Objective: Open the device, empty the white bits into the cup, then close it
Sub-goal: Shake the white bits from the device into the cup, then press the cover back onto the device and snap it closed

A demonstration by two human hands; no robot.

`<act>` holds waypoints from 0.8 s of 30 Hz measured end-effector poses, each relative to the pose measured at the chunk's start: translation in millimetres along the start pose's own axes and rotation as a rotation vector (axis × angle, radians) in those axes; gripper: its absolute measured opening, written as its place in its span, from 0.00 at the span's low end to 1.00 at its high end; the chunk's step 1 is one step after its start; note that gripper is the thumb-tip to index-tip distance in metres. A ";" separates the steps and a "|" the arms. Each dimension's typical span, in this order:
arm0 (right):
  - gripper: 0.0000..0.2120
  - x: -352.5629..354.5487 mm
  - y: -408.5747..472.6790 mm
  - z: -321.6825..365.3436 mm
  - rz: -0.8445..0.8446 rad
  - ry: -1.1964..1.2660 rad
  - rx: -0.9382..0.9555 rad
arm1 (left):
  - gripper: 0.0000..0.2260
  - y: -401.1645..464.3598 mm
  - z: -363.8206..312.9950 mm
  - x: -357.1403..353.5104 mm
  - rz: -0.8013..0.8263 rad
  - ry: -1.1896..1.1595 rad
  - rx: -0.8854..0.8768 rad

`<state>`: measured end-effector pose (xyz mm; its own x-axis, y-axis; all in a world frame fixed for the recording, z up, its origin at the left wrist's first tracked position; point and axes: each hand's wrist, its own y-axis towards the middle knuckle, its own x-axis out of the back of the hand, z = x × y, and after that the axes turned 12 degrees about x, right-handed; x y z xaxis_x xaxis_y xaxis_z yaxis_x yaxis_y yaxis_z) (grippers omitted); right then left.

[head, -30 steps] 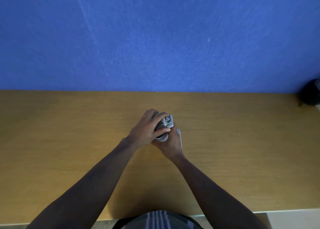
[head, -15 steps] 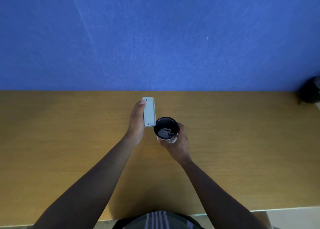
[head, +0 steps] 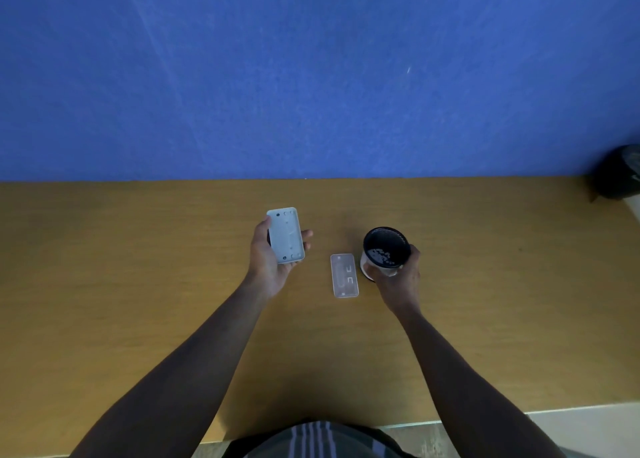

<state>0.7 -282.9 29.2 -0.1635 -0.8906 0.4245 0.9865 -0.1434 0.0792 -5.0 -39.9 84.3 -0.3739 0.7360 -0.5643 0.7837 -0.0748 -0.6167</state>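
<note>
My left hand (head: 268, 263) holds the grey rectangular device body (head: 286, 235) with its open inner side facing up; it looks empty of bits. The device's pale lid (head: 344, 275) lies flat on the wooden table (head: 138, 267) between my hands, inner side up. My right hand (head: 398, 277) grips the cup (head: 385, 251), which has a black inside and a white outside and tilts slightly toward me. Several white bits (head: 381, 255) lie in its bottom. The cup is right of the lid, a small gap apart.
A blue wall (head: 311, 76) rises at the table's far edge. A dark rounded object (head: 616, 173) sits at the far right corner. The table's near edge runs close to my body.
My hands have parted: the left moved the device body left and turned its open side up, the right carried the cup to the right. The lid now lies uncovered on the table.
</note>
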 end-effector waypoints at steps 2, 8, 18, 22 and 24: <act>0.40 2.3 2.8 -4.8 -0.019 0.002 -0.013 | 0.21 1.3 0.8 2.1 -0.004 -0.001 0.000; 0.41 2.1 6.9 -18.3 -0.030 -0.002 -0.030 | 0.27 1.9 1.9 6.0 -0.002 -0.023 -0.006; 0.52 -3.7 -1.0 -23.9 -0.077 -0.094 -0.089 | 0.27 -1.7 3.7 9.6 0.002 -0.013 0.003; 0.50 -13.1 -26.0 -22.6 -0.095 -0.261 -0.165 | 0.25 -3.8 5.6 9.6 -0.010 -0.001 0.008; 0.40 -20.1 -39.5 -23.6 -0.059 -0.350 -0.179 | 0.25 -5.0 6.2 9.3 -0.014 0.000 0.005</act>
<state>-34.7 -269.5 -3.7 -0.1832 -0.6820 0.7081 0.9562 -0.2908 -0.0326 -15.5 -36.8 78.7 -0.3844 0.7372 -0.5557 0.7758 -0.0683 -0.6273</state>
